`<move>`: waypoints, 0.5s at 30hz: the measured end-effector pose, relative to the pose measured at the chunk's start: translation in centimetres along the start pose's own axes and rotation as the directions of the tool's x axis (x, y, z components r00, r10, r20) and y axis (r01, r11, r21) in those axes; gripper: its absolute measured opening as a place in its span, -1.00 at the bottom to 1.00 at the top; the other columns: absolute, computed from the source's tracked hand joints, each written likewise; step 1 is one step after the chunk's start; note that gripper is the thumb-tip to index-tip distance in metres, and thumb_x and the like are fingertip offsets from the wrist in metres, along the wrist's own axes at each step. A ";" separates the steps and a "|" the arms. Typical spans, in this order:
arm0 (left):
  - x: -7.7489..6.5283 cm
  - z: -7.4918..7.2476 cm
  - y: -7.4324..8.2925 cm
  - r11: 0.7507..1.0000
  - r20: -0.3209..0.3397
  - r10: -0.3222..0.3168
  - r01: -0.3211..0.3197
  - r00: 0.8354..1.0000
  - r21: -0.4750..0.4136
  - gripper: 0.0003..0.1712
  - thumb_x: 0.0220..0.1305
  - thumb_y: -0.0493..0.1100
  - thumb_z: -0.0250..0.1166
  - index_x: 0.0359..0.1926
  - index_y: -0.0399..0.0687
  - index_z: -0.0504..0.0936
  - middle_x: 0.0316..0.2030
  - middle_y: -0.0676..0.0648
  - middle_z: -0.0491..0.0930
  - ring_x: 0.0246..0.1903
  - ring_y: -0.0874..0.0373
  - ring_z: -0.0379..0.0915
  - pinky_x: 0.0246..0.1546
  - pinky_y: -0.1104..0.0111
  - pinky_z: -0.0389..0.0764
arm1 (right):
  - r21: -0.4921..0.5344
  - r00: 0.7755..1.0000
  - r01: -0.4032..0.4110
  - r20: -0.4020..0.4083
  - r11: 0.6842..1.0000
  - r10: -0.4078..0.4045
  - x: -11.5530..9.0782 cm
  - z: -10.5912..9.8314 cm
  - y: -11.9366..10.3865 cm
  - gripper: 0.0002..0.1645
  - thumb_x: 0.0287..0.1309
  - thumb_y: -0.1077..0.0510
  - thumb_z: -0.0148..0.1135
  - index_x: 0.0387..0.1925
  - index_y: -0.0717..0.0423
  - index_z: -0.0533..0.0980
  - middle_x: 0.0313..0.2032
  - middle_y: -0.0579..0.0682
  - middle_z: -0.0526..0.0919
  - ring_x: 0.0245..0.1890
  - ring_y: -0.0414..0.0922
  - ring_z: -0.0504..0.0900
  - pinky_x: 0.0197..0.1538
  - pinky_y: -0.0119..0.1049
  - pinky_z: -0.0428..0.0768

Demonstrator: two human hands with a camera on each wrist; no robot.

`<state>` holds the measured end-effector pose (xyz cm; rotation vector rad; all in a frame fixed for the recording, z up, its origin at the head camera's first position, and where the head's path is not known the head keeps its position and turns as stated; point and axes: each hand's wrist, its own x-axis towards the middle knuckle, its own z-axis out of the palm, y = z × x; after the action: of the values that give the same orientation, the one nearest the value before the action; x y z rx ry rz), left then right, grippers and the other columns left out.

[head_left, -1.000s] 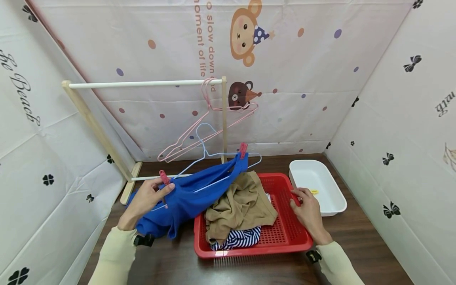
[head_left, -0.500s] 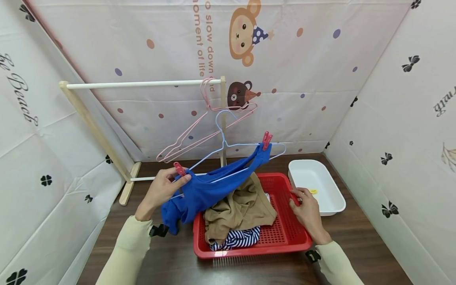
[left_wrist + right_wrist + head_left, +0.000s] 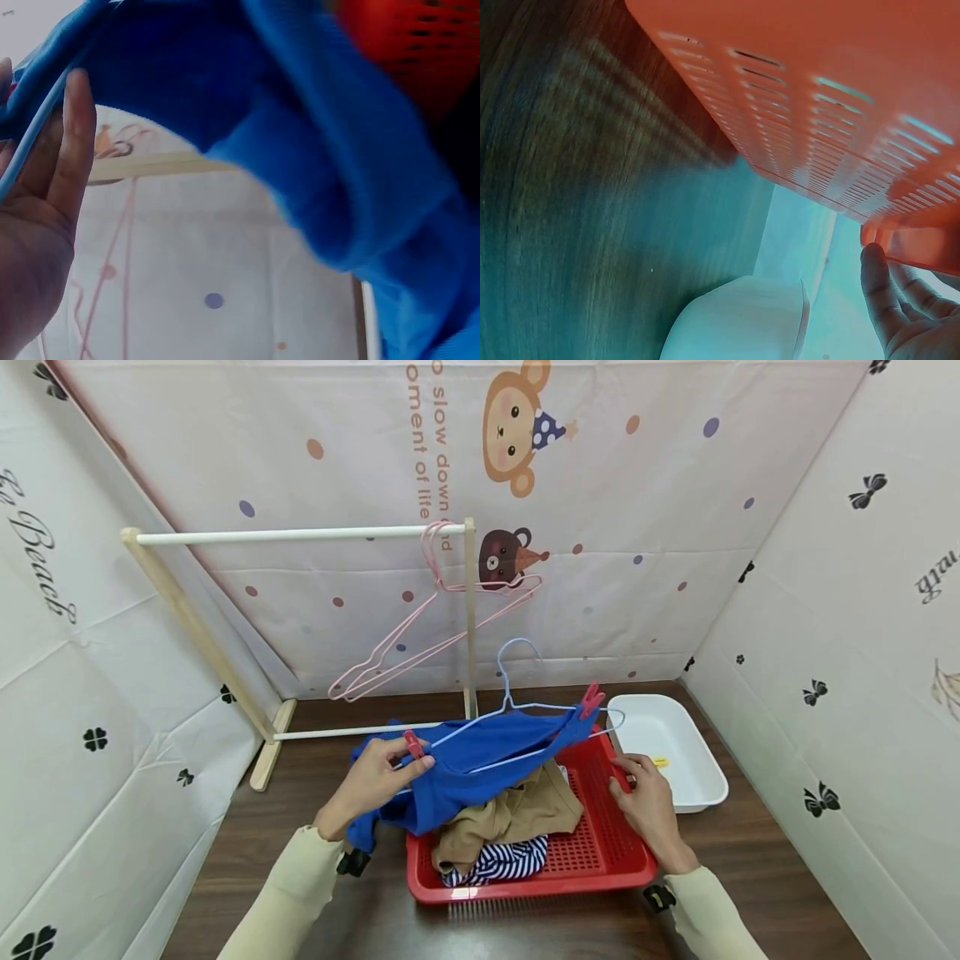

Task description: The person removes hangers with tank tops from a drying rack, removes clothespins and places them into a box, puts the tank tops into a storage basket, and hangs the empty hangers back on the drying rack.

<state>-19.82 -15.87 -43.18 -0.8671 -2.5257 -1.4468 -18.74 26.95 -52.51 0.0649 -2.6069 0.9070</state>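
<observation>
My left hand (image 3: 375, 785) pinches the left end of a light blue clothes hanger (image 3: 508, 700), close to a red clothespin (image 3: 413, 744). A blue garment (image 3: 480, 752) hangs on the hanger, and a second red clothespin (image 3: 592, 699) clips it at the right end. In the left wrist view, my finger and thumb lie along the blue hanger wire (image 3: 34, 131). The garment is held above the back left of a red basket (image 3: 525, 892). My right hand (image 3: 651, 806) grips the basket's right rim. Inside lie a tan garment (image 3: 517, 818) and a striped cloth (image 3: 502, 862).
A drying rack with a white top rail (image 3: 292, 536) and wooden posts stands at the back left. Pink hangers (image 3: 390, 647) hang near its right post. To the right of the basket sits a white tray (image 3: 690, 793) with a small yellow item (image 3: 660, 762) in it.
My left hand has carried the hanger and blue garment to the right, rising first and then sinking over the basket. The right hand has stayed on the basket rim.
</observation>
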 end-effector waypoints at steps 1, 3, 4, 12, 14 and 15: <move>-0.1 0.3 -0.2 1.000 -0.004 0.014 -0.014 1.000 0.022 -0.92 0.29 -0.16 0.33 -0.29 -0.07 0.68 -0.36 -0.09 0.72 -0.49 0.26 0.58 -0.50 0.43 0.57 | 0.000 1.000 -0.003 0.004 1.000 0.003 0.0 0.0 0.0 -0.64 0.13 0.28 0.29 0.00 0.29 0.59 -0.01 0.19 0.57 -0.27 0.05 0.69 -0.29 -0.04 0.71; -0.2 1.1 -0.7 0.997 -0.013 0.044 -0.043 0.999 0.069 -0.92 0.28 -0.13 0.35 -0.35 -0.02 0.67 -0.27 -0.09 0.75 -0.44 0.28 0.57 -0.49 0.46 0.49 | 0.000 1.000 -0.010 0.009 1.000 0.010 0.0 0.0 -0.1 -0.64 0.13 0.28 0.29 0.00 0.29 0.59 0.00 0.19 0.56 -0.26 0.06 0.69 -0.28 -0.03 0.71; -0.3 1.4 -0.9 0.994 -0.015 0.055 -0.053 0.998 0.092 -0.91 0.27 -0.12 0.35 -0.36 0.00 0.67 -0.23 -0.10 0.75 -0.41 0.28 0.56 -0.48 0.47 0.46 | 0.000 1.000 -0.013 0.011 1.000 0.013 0.0 0.0 -0.1 -0.64 0.13 0.28 0.29 -0.01 0.29 0.59 0.00 0.20 0.57 -0.25 0.07 0.69 -0.28 -0.03 0.71; -1.5 3.5 -2.3 0.987 -0.021 0.087 -0.084 0.996 0.141 -0.85 0.27 -0.08 0.35 -0.23 -0.04 0.72 -0.20 -0.07 0.76 -0.23 0.18 0.68 -0.18 0.34 0.67 | -0.007 1.000 -0.019 0.007 1.000 0.019 -0.1 -0.1 -0.2 -0.67 0.12 0.26 0.31 -0.06 0.29 0.57 -0.05 0.20 0.56 -0.23 0.10 0.69 -0.27 -0.01 0.71; -1.8 3.9 -2.6 0.984 -0.024 0.109 -0.105 0.994 0.144 -0.84 0.27 -0.10 0.36 -0.21 -0.06 0.72 -0.21 -0.06 0.76 -0.24 0.19 0.68 -0.17 0.30 0.69 | -0.010 1.000 -0.020 0.008 1.000 0.020 -0.1 -0.2 -0.2 -0.68 0.12 0.26 0.31 -0.06 0.28 0.57 -0.07 0.19 0.56 -0.23 0.10 0.69 -0.27 -0.02 0.71; -2.0 4.1 -2.8 0.982 -0.024 0.120 -0.115 0.992 0.148 -0.84 0.26 -0.10 0.36 -0.20 -0.07 0.72 -0.22 -0.06 0.76 -0.24 0.20 0.68 -0.17 0.29 0.69 | -0.011 1.000 -0.022 0.008 1.000 0.022 -0.1 -0.2 -0.2 -0.68 0.12 0.26 0.31 -0.06 0.28 0.57 -0.08 0.19 0.56 -0.23 0.09 0.68 -0.27 -0.02 0.71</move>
<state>-18.88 -14.46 -48.20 -0.9411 -2.4733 -1.2140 -18.57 26.88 -52.31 0.0368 -2.6243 0.9017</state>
